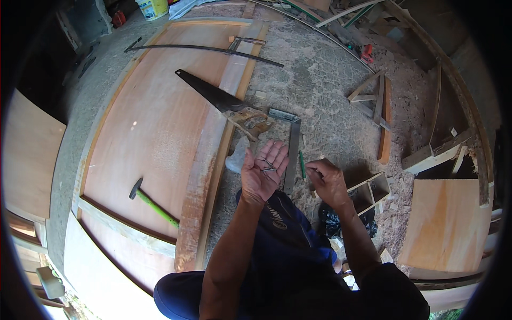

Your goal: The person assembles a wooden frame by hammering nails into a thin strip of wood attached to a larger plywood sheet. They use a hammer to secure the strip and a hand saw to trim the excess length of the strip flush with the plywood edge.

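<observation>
Left hand [260, 178]: palm turned up, fingers extended and lightly cupped, thumb held out to the side; nothing is gripped.
Nails [269, 166]: a few thin metal nails lie loose on the left palm, near the base of the fingers, crossing one another; their exact number cannot be told. They lie to the left of the right hand and apart from it.
Right hand [329, 181]: raised beside the left with a gap between, fingers curled in and thumb near the forefinger; whether something small is pinched there cannot be told.
Pencil [302, 165]: green, between the two hands in this view, close to the right fingertips.
Try square [294, 140]: on the floor, its metal blade passing between the left fingers and the pencil.
Handsaw [213, 97]: across the right border of the framed panel [154, 106], wooden handle toward the left hand.
Hammer [157, 207]: green-handled, lying on the panel, left of the left forearm.
Bar clamp [202, 49]: across the panel's far part, well apart from both hands.
Divided wooden box [380, 188]: just right of the right wrist, partly hidden by the forearm.
Black plastic bag [332, 224]: near the box, also partly covered.
</observation>
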The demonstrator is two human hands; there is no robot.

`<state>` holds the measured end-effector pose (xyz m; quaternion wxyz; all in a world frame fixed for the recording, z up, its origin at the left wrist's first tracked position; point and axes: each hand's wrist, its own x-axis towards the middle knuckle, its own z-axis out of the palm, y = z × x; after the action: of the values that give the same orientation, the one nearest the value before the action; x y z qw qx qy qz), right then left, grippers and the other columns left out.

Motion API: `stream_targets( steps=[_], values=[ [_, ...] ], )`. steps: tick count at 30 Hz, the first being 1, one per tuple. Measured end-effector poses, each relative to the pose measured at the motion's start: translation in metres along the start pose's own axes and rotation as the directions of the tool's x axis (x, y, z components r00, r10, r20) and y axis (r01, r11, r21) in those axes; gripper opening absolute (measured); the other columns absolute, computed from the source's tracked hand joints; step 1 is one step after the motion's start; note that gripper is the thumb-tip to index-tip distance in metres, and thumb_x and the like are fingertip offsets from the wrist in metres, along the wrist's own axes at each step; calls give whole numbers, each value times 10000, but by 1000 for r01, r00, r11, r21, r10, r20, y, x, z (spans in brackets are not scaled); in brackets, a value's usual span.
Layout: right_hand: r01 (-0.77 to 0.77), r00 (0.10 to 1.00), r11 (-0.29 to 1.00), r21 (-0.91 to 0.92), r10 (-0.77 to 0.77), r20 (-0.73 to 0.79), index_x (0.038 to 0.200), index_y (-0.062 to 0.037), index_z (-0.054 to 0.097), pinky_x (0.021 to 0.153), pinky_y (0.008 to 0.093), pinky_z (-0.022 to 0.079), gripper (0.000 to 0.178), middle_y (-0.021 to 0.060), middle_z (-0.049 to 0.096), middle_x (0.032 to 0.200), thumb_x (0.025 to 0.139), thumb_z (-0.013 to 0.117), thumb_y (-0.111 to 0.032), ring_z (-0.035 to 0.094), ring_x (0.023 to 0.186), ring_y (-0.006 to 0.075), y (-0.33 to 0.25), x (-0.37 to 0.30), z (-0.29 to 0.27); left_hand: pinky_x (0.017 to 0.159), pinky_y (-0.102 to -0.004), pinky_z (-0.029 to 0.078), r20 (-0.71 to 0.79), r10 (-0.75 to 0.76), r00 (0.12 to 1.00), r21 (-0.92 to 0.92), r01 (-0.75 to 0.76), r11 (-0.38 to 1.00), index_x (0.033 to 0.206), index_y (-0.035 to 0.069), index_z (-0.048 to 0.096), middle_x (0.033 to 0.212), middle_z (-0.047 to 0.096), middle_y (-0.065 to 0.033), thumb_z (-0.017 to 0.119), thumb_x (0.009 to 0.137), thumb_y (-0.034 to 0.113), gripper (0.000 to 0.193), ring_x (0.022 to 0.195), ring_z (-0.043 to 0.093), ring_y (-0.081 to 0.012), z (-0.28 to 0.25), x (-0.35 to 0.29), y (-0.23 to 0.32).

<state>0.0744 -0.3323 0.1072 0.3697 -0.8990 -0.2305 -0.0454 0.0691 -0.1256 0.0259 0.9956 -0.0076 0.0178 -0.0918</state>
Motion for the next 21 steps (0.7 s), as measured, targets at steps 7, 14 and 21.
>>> stream_targets(
  steps=[7, 14, 21],
  values=[
    [-168, 986, 930, -327, 163, -43, 995, -103, 704, 823, 470, 542, 155, 178, 711, 972, 903, 603, -175, 681, 936, 384, 136, -16, -56, 564, -278, 416, -611, 212, 763, 491, 155, 857, 1083, 97, 653, 716, 544, 19, 507, 1033, 324, 275, 619, 528, -129, -41, -4, 32],
    [-45, 676, 502, -864, 651, 344, 784, -59, 750, 675, 438, 586, 199, 107, 737, 793, 739, 780, -250, 730, 739, 284, 261, -103, -117, 490, -261, 301, -747, 251, 616, 528, 319, 787, 937, 140, 637, 601, 350, 75, 550, 1017, 318, 214, 508, 347, -90, -52, -10, 14],
    [-136, 634, 397, -908, 739, 228, 830, -83, 780, 754, 424, 588, 125, 140, 747, 915, 749, 699, -134, 727, 935, 308, 297, -132, -78, 480, -268, 217, -746, 206, 633, 509, 342, 790, 990, 139, 638, 588, 274, 75, 559, 1018, 440, 312, 500, 285, -79, -43, -20, 22]
  ],
)
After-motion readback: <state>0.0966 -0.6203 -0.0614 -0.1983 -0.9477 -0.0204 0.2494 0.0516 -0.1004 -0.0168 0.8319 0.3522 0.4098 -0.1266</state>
